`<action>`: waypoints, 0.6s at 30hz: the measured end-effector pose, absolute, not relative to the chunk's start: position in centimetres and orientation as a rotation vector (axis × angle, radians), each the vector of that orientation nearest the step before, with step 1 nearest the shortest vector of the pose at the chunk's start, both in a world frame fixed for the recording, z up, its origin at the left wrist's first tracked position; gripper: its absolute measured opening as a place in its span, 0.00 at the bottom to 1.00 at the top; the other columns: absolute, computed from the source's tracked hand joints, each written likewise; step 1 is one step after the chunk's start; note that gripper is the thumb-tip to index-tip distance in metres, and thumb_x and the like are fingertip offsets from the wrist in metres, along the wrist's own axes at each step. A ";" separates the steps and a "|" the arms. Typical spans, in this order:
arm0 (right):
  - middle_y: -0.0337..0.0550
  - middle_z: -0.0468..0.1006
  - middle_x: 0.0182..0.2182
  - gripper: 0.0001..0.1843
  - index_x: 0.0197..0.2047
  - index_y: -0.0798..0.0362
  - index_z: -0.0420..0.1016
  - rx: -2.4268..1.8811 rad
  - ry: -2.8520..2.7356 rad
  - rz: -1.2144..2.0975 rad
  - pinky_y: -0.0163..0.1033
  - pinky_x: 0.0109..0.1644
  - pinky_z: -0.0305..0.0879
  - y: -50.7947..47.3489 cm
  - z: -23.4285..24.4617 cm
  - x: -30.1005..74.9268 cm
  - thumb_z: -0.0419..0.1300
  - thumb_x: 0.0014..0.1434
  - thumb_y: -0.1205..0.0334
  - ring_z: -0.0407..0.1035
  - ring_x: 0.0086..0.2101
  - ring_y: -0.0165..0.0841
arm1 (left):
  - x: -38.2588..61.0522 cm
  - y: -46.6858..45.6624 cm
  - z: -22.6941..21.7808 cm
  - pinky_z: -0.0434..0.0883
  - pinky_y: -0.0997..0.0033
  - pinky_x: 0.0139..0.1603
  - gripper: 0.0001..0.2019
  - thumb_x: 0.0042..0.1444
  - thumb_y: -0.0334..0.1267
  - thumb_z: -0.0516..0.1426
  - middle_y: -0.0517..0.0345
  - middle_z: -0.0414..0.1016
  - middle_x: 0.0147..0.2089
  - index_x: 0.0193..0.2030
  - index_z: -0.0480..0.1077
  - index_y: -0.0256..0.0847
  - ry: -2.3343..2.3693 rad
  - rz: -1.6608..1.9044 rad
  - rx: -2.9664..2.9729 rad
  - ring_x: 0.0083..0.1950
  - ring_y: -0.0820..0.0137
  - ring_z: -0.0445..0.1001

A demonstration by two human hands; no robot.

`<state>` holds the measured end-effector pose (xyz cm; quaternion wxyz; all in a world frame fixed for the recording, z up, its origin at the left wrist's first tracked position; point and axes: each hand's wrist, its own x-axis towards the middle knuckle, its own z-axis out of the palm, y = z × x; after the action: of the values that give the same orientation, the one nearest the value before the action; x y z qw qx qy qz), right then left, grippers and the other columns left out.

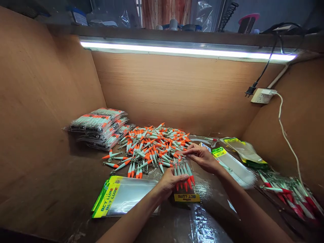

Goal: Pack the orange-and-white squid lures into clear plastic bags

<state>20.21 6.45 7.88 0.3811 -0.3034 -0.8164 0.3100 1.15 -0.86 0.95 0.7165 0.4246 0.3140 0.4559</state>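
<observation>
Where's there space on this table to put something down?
The bare patch of table between the left wall and the flat yellow-edged bags. The middle is crowded with orange-tipped lures, the right with more bags and red-and-white lures.

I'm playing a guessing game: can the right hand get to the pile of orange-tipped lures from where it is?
Probably yes. The right hand is beside the pile of orange-tipped lures, with no obstacle visible between them; the left hand holds the BCT LURE packet nearer the person.
</observation>
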 end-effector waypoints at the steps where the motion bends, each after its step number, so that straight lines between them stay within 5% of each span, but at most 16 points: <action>1: 0.43 0.73 0.37 0.12 0.48 0.45 0.83 -0.775 -2.082 0.786 0.40 0.45 0.68 6.3 8.0 20.2 0.62 0.64 0.54 0.69 0.40 0.35 | 1.3 -0.9 0.9 0.72 0.70 0.31 0.18 0.46 0.44 0.71 0.51 0.79 0.31 0.37 0.75 0.33 0.714 1.015 0.935 0.27 0.68 0.76; 10: 0.45 0.72 0.39 0.09 0.45 0.46 0.82 -0.793 -2.243 0.591 0.42 0.47 0.67 5.1 9.4 20.5 0.60 0.66 0.60 0.68 0.41 0.36 | 0.5 0.0 1.1 0.68 0.74 0.27 0.20 0.47 0.49 0.70 0.51 0.79 0.30 0.38 0.76 0.33 0.862 1.041 1.082 0.25 0.70 0.74; 15: 0.48 0.69 0.54 0.08 0.43 0.46 0.81 -0.770 -2.279 0.602 0.51 0.62 0.59 5.1 10.1 21.2 0.61 0.65 0.58 0.63 0.57 0.42 | 0.2 0.2 1.1 0.67 0.73 0.29 0.21 0.46 0.51 0.69 0.53 0.79 0.31 0.38 0.77 0.34 0.914 1.085 1.157 0.26 0.70 0.74; 18: 0.48 0.66 0.60 0.09 0.42 0.48 0.81 -0.797 -2.272 0.751 0.51 0.62 0.60 5.3 10.1 21.5 0.62 0.64 0.54 0.59 0.62 0.44 | 0.1 0.3 1.2 0.67 0.73 0.32 0.20 0.48 0.50 0.69 0.55 0.80 0.32 0.37 0.79 0.34 0.962 1.118 1.268 0.29 0.70 0.73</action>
<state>21.49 5.30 10.09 0.3050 -0.3009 -0.8580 0.2835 0.12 0.27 1.24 0.5631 0.5387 0.4088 0.4750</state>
